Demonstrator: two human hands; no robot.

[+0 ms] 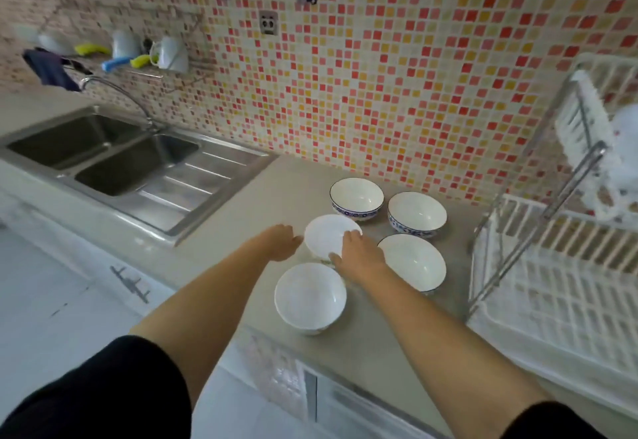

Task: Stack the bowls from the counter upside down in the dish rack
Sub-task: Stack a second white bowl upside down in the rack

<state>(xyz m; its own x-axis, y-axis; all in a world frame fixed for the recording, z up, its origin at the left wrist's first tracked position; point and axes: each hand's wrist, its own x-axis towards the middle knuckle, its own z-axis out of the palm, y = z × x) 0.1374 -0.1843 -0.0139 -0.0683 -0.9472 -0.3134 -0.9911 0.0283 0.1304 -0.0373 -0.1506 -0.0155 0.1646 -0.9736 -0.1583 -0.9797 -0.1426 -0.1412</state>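
Several white bowls stand upright on the beige counter (262, 203). The middle bowl (326, 236) is tilted, with my right hand (359, 254) gripping its right rim and my left hand (281, 240) touching its left side. Closest to me sits a plain white bowl (310, 297). Two blue-patterned bowls, one on the left (356, 198) and one on the right (417, 214), stand at the back, and a blue-rimmed bowl (412, 260) sits right of my right hand. The white dish rack (552, 286) stands at the right, with a white dish (626, 148) on its upper tier.
A steel double sink (103, 159) with a faucet (117, 91) fills the counter's left. A wall shelf above it holds cups, brushes and a dark cloth. The tiled wall runs behind the bowls. The counter's front edge lies just below the nearest bowl.
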